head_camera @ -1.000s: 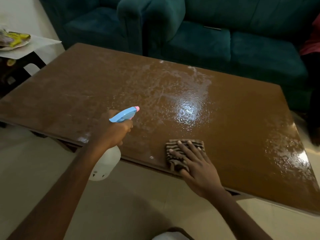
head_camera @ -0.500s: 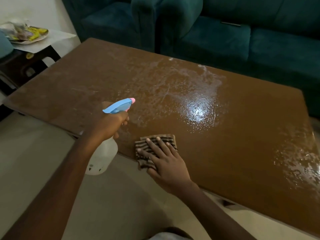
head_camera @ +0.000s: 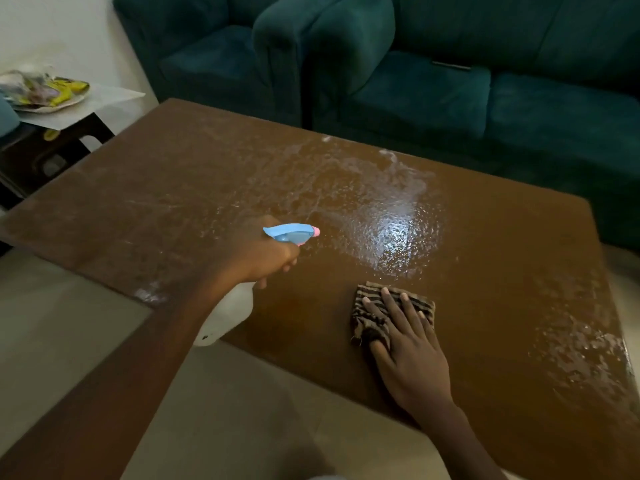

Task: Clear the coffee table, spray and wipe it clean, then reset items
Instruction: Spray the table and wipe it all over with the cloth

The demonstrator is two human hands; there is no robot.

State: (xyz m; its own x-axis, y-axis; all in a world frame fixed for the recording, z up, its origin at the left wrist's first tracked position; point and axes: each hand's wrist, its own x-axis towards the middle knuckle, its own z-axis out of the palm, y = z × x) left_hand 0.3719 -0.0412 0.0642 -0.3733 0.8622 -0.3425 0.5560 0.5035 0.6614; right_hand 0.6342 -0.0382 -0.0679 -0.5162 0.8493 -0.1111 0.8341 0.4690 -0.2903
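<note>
The brown coffee table [head_camera: 173, 188] fills the middle of the view, wet with spray droplets across its centre and right end. My left hand [head_camera: 263, 254] grips a spray bottle [head_camera: 292, 233] with a blue head, pink nozzle and white body, held over the table's near edge and pointing right toward the wet patch. My right hand [head_camera: 408, 351] lies flat, fingers spread, pressing a folded striped cloth [head_camera: 370, 313] onto the tabletop near the front edge. Most of the cloth is under my fingers.
A dark teal sofa [head_camera: 450, 98] and armchair [head_camera: 214, 57] stand just behind the table. At the left, a small side table [head_camera: 104, 102] carries a plate of yellow and mixed items [head_camera: 45, 91]. Pale floor tiles [head_camera: 69, 341] lie in front.
My left hand has pushed the spray bottle forward over the table, now aimed right. My right hand has slid the cloth farther onto the tabletop, away from the front edge.
</note>
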